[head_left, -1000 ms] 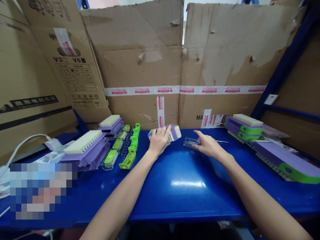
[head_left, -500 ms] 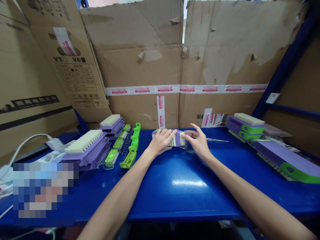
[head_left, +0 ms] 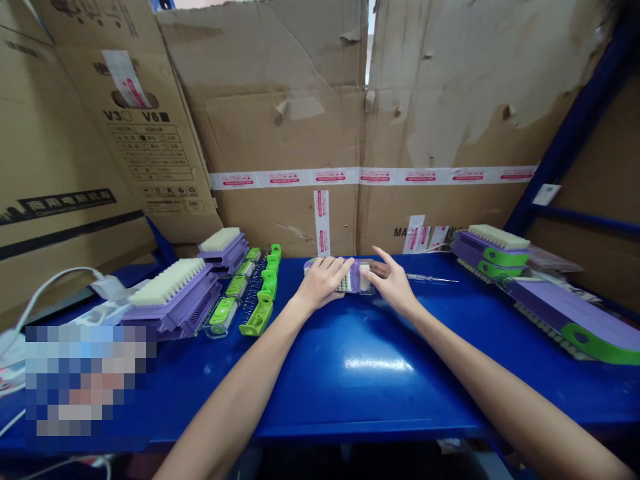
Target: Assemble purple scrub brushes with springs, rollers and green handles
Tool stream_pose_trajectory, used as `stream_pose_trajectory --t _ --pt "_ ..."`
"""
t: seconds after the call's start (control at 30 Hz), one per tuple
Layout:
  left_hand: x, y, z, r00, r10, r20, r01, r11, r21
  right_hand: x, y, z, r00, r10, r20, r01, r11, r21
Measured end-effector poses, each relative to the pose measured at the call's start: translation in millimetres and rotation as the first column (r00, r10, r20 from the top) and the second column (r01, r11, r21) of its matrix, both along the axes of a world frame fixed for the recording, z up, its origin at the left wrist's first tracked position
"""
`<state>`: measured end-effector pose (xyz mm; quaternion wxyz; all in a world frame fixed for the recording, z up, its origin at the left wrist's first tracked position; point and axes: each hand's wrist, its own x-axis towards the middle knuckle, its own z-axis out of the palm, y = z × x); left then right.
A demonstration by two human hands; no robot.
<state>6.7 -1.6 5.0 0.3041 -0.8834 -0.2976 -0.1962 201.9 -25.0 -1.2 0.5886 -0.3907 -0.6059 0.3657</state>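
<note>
A purple brush (head_left: 354, 276) with pale bristles lies at the middle of the table's back, bristles facing up and towards me. My left hand (head_left: 325, 283) is closed over its left part and covers much of it. Around the right end sits a clear plastic piece (head_left: 367, 288) with a pale block inside. My right hand (head_left: 393, 283) grips this end piece, thumb at the front and index finger raised; its other fingers are partly hidden. Just beyond the right hand lies a thin screwdriver (head_left: 431, 278) with a clear handle.
On the left stand purple brush bodies (head_left: 170, 293), clear-and-green pieces (head_left: 223, 315), a row of springs (head_left: 251, 293) and green end caps (head_left: 257, 315). Purple-and-green brushes (head_left: 565, 303) lie at the right. Cardboard (head_left: 280, 140) walls the back; a white cable (head_left: 47, 280) runs left.
My right hand has shifted slightly left, its thumb closer in on the brush's right end. The left hand keeps its place on the brush.
</note>
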Motion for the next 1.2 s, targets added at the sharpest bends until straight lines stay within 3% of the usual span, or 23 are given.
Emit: stream_pose_trajectory --t 0.2,0.33,0.5,0.63,0.7,0.8,1.0,1.2 --pt "0 2 -0.9 0.999 -0.031 -0.014 0.031 0.999 -0.007 8 -1 1.3 0.986 0.165 -0.01 -0.165 0.984 -0.069" --pt "4 2 0.3 0.999 -0.035 -0.009 0.034 0.999 -0.031 9 0 0.5 0.983 0.183 0.013 -0.182 0.981 -0.061" --pt "7 -2 6.2 0.999 -0.01 0.044 0.014 0.996 -0.092 10 8 -8.4 0.997 0.042 0.07 -0.038 0.998 -0.06" --pt "1 -2 10.0 0.98 0.077 0.186 -0.044 0.983 -0.176 16 15 -19.2 0.967 -0.154 0.203 0.183 0.974 -0.133" --pt "-3 0 9.1 0.963 0.139 0.231 -0.085 0.969 -0.23 19 16 -21.1 0.912 -0.253 0.324 0.287 0.956 -0.062" --pt "-9 4 4.3 0.947 0.209 0.245 -0.133 0.946 -0.295 19 12 -18.7 0.84 -0.328 0.431 0.342 0.939 0.048" --pt "-7 6 -4.8 0.929 0.278 0.244 -0.19 0.924 -0.331 17 5 -17.1 0.742 -0.284 0.607 0.2 0.958 0.205" --pt "-1 2 -7.4 0.928 0.315 0.201 -0.253 0.925 -0.282 22 13 -27.0 0.711 -0.177 0.68 0.117 0.984 0.134"
